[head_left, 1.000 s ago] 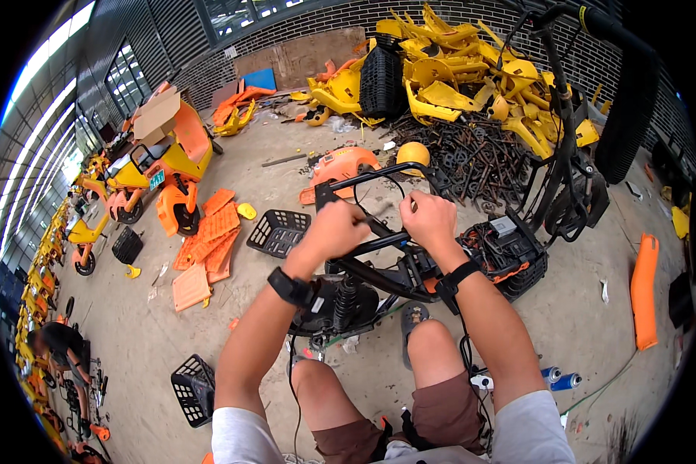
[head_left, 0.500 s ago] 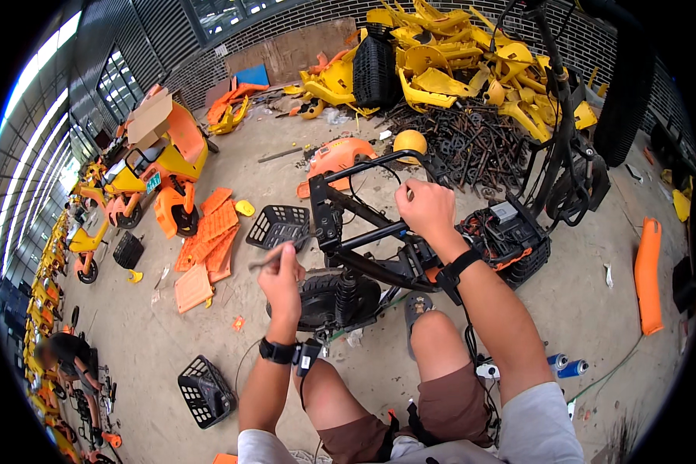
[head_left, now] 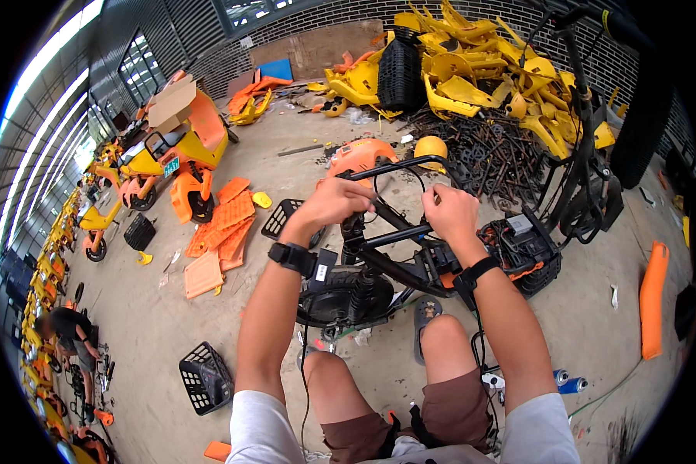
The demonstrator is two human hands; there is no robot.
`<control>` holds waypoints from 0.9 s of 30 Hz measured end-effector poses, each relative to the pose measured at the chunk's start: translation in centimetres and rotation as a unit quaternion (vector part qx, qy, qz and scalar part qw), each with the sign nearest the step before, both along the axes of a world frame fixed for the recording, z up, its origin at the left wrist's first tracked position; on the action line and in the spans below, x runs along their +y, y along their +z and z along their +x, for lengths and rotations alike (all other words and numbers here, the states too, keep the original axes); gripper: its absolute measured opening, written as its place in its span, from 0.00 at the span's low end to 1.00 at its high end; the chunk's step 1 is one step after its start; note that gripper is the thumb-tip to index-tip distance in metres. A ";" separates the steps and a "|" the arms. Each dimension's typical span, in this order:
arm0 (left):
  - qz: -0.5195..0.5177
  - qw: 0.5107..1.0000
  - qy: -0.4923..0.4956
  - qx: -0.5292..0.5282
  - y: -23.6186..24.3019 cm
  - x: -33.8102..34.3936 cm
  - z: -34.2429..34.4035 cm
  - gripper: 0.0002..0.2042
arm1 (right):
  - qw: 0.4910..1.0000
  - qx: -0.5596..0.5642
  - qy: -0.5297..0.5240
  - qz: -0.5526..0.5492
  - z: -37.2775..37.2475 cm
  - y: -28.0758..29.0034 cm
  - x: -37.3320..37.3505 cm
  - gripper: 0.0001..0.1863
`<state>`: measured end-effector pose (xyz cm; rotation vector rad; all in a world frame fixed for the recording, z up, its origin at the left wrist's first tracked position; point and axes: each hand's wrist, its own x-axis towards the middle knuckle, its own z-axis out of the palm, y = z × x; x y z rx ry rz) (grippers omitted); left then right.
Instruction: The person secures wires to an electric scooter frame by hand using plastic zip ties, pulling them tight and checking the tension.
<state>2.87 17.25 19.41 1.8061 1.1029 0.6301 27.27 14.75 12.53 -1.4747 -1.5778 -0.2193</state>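
Note:
In front of me stands a stripped black scooter frame (head_left: 398, 236) with its rear wheel (head_left: 344, 300) towards me. My left hand (head_left: 339, 203) is at the rear end of the frame, fingers pinched over the bracket there; a small dark tip shows at the fingertips, but what they hold is mostly hidden. My right hand (head_left: 450, 210) is curled closed beside the frame's upper tube, thumb side up; anything inside it cannot be made out. A black shock absorber (head_left: 361, 294) stands beside the wheel.
Right of the frame sits an open battery and wiring bay (head_left: 518, 240). Behind lie yellow panels (head_left: 460, 85) and a heap of dark metal parts (head_left: 491, 158). Black baskets (head_left: 206, 379), orange panels (head_left: 228, 220) and blue spray cans (head_left: 571, 383) are on the floor. Another person (head_left: 73, 340) works far left.
My left hand, which held a slim dark metal tool left of the frame, has moved up and right onto the rear bracket. My right hand stays closed by the upper tube. The view has shifted slightly.

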 end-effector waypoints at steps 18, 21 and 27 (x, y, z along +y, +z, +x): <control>-0.226 0.922 0.120 -0.290 -8.2 -16.4 -7.0 0.15 | 0.999 0.020 0.023 -0.033 0.5 -0.4 0.0 0.17; -0.365 0.862 0.115 -0.331 -10.2 -21.5 -7.0 0.14 | 0.980 0.100 0.133 -0.108 -1.4 1.6 -1.0 0.16; -0.451 0.714 0.138 -0.518 -15.5 -23.4 -2.2 0.10 | 0.904 0.009 0.424 -0.062 -7.9 3.5 -2.1 0.11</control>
